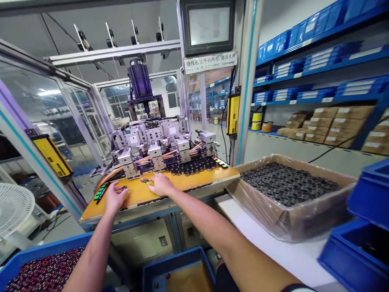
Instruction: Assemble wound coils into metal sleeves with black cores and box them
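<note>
My left hand (114, 198) is at the left of the yellow worktop (138, 194), its fingers curled around a small dark part (123, 187) with copper-coloured spots. Its exact kind is too small to make out. To the right, my right hand (161, 185) is closed on the handles of small pliers (146, 180), whose jaws point left toward the machine's front. Behind both hands stands a winding machine (154, 152) with several metal heads and orange tubes. Dark round motor cores (190, 167) stand in rows along its front, right of my right hand.
Green-and-black buttons (101, 194) sit at the worktop's left end. A plastic-lined carton (291, 209) full of dark cores stands at right, beside blue bins (355, 251). Blue trays lie below, one (36, 251) holding many reddish parts, another (179, 259) a few pieces. Yellow side guards (233, 114) flank the opening.
</note>
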Demonstrator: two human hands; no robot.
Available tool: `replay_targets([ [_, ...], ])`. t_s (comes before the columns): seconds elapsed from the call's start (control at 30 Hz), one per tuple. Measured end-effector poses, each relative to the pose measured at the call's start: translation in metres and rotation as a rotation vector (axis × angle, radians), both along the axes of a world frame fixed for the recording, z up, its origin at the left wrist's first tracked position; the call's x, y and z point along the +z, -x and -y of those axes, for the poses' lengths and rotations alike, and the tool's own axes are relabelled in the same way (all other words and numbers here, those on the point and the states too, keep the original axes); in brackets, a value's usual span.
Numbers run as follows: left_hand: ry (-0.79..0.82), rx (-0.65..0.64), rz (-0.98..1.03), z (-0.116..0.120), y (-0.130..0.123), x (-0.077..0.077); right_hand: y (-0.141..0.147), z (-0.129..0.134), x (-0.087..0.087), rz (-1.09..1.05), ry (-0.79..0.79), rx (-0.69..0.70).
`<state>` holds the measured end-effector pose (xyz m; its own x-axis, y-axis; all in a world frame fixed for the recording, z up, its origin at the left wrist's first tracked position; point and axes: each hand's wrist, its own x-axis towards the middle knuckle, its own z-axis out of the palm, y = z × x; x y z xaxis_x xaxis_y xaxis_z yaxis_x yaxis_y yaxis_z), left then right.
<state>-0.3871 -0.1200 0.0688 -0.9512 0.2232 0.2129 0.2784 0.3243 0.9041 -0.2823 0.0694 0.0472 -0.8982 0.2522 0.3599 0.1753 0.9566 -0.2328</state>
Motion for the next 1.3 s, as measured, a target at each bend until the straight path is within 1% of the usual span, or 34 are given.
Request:
replay_targets([
  [0.07, -0.152, -0.03, 0.027, 0.023, -0.026, -0.008, -0.002, 0.0, 0.001, -0.019, 0.023, 0.017],
  [0.13, -0.291, -0.049, 0.056, 0.049, -0.058, -0.018, -0.004, 0.001, 0.003, -0.04, 0.053, 0.033],
  [0.27, -0.464, -0.059, 0.069, 0.1, -0.129, -0.036, -0.015, 0.008, 0.014, -0.103, 0.107, 0.094],
  [0.3, -0.485, -0.058, 0.058, 0.111, -0.146, -0.039, -0.02, 0.013, 0.018, -0.126, 0.118, 0.123],
  [0.37, -0.475, -0.063, -0.023, 0.132, -0.178, -0.042, -0.037, 0.029, 0.026, -0.178, 0.142, 0.2],
  [0.47, -0.379, -0.101, -0.27, 0.156, -0.213, -0.046, -0.081, 0.066, 0.037, -0.231, 0.192, 0.366],
  [0.5, -0.346, -0.128, -0.341, 0.161, -0.221, -0.048, -0.1, 0.079, 0.041, -0.233, 0.204, 0.451],
  [0.53, -0.328, -0.155, -0.385, 0.165, -0.227, -0.049, -0.12, 0.092, 0.043, -0.237, 0.207, 0.577],
  [0.57, -0.322, -0.182, -0.413, 0.167, -0.232, -0.051, -0.139, 0.104, 0.045, -0.256, 0.186, 0.76],
  [0.6, -0.318, -0.21, -0.421, 0.167, -0.236, -0.052, -0.157, 0.114, 0.046, -0.252, 0.132, 0.866],
  [0.63, -0.32, -0.223, -0.413, 0.166, -0.24, -0.053, -0.172, 0.123, 0.046, -0.221, 0.054, 0.918],
  [0.67, -0.328, -0.221, -0.394, 0.165, -0.243, -0.054, -0.185, 0.129, 0.044, -0.171, -0.027, 0.942],
  [0.73, -0.35, -0.184, -0.341, 0.16, -0.25, -0.055, -0.202, 0.137, 0.039, -0.028, -0.142, 0.915],
  [0.8, -0.373, -0.127, -0.283, 0.155, -0.256, -0.053, -0.211, 0.138, 0.032, 0.076, -0.129, 0.923],
  [0.87, -0.389, -0.094, -0.227, 0.152, -0.258, -0.052, -0.217, 0.137, 0.023, 0.112, -0.019, 0.984],
  [0.93, -0.399, -0.089, -0.157, 0.152, -0.256, -0.051, -0.222, 0.135, 0.015, 0.098, 0.144, 1.065],
  [1.0, -0.407, -0.122, -0.124, 0.154, -0.253, -0.052, -0.225, 0.133, 0.008, 0.091, 0.356, 1.139],
  [1.03, -0.405, -0.143, -0.133, 0.155, -0.252, -0.053, -0.226, 0.132, 0.006, 0.094, 0.477, 1.147],
  [1.07, -0.4, -0.163, -0.159, 0.155, -0.251, -0.055, -0.225, 0.132, 0.004, 0.101, 0.6, 1.118],
  [1.1, -0.391, -0.178, -0.195, 0.155, -0.252, -0.056, -0.223, 0.132, 0.003, 0.111, 0.727, 1.054],
  [1.13, -0.377, -0.192, -0.233, 0.155, -0.253, -0.057, -0.221, 0.133, 0.002, 0.118, 0.865, 0.958],
  [1.23, -0.332, -0.222, -0.296, 0.152, -0.259, -0.06, -0.212, 0.141, -0.001, 0.158, 1.274, 0.609],
  [1.27, -0.327, -0.232, -0.302, 0.151, -0.261, -0.061, -0.21, 0.146, -0.003, 0.18, 1.395, 0.536],
  [1.3, -0.329, -0.233, -0.298, 0.15, -0.263, -0.062, -0.208, 0.151, -0.005, 0.197, 1.498, 0.498],
])
